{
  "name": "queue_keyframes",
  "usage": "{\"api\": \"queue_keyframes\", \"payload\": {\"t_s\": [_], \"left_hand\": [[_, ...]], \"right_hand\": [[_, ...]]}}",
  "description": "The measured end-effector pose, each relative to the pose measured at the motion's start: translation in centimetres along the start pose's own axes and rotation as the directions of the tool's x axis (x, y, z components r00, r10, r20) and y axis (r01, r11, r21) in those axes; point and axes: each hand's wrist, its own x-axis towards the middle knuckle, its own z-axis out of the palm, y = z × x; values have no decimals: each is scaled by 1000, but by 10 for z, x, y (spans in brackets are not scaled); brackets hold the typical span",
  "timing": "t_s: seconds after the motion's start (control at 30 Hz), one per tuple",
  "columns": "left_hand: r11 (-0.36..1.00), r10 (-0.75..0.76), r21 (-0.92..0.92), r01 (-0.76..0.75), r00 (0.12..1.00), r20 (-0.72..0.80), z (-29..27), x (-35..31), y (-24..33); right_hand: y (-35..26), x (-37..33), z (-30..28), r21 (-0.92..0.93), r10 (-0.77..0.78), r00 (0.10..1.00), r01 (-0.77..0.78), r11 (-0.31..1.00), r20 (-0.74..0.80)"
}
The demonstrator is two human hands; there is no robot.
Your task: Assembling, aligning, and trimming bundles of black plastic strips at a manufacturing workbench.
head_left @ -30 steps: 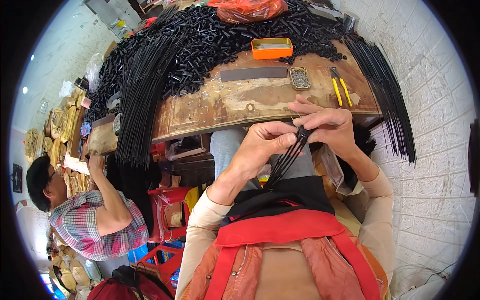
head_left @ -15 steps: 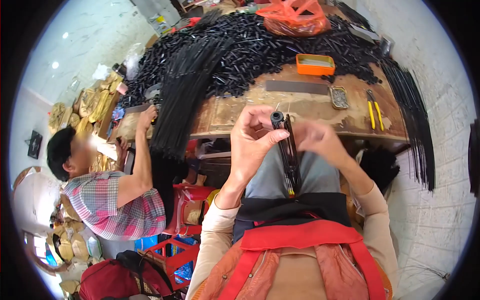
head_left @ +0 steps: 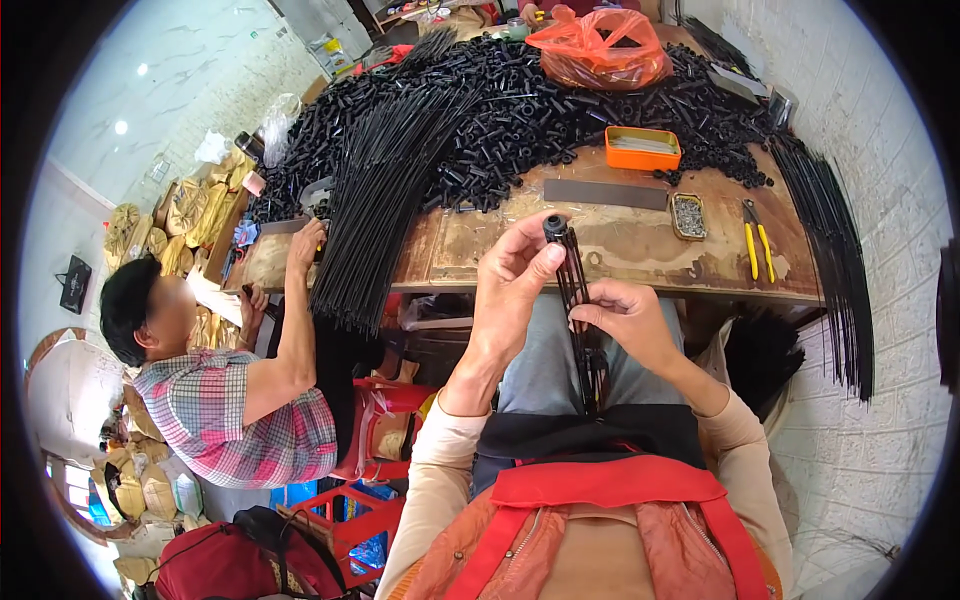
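Over my lap stands a slim black umbrella frame (head_left: 579, 345), its ribs folded in a narrow bundle below a round, hollow-topped plastic hub (head_left: 555, 228). My left hand (head_left: 508, 285) is closed round the hub end, thumb pressed on its side. Lower down, my right hand (head_left: 630, 322) is closed too, its thumb and forefinger pinching at the thin ribs from the right. The bundle's bottom end rests near the dark cloth (head_left: 590, 435) on my lap. What lies inside the left palm is hidden.
Before me, the wooden table (head_left: 480, 240) carries heaped black plastic tubes (head_left: 500, 120), long black ribs (head_left: 385, 200), a grey metal bar (head_left: 605, 194), a small tin of metal bits (head_left: 688, 215), yellow-handled pliers (head_left: 757, 240), an orange box (head_left: 642, 158) and a red bag (head_left: 600, 55). A person (head_left: 235, 390) works at left.
My right hand, blurred beside the frame earlier, now pinches the ribs slightly lower down. A thin pin that showed above my left fingers is out of sight. The whole view has shifted a little.
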Motion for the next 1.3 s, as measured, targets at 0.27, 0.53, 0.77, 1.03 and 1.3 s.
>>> {"api": "queue_keyframes", "payload": {"t_s": [0.27,0.53,0.77,1.03,1.3], "left_hand": [[979,55,199,-44,997,-50,27,-11,-2],[998,-22,66,22,1000,-5,5,-5,-19],[994,-48,-100,54,997,65,-21,-8,-21],[998,-26,-55,21,997,-79,-41,-16,-15],[988,70,147,-57,994,-81,-31,-29,-15]], "right_hand": [[20,10,-8,11,-49,996,50,999,-73],[32,9,-7,78,19,997,-12,997,-78],[37,16,8,46,18,999,-16,999,-46],[45,27,33,99,45,998,-40,994,-46],[47,19,44,103,47,997,-41,994,-54]]}}
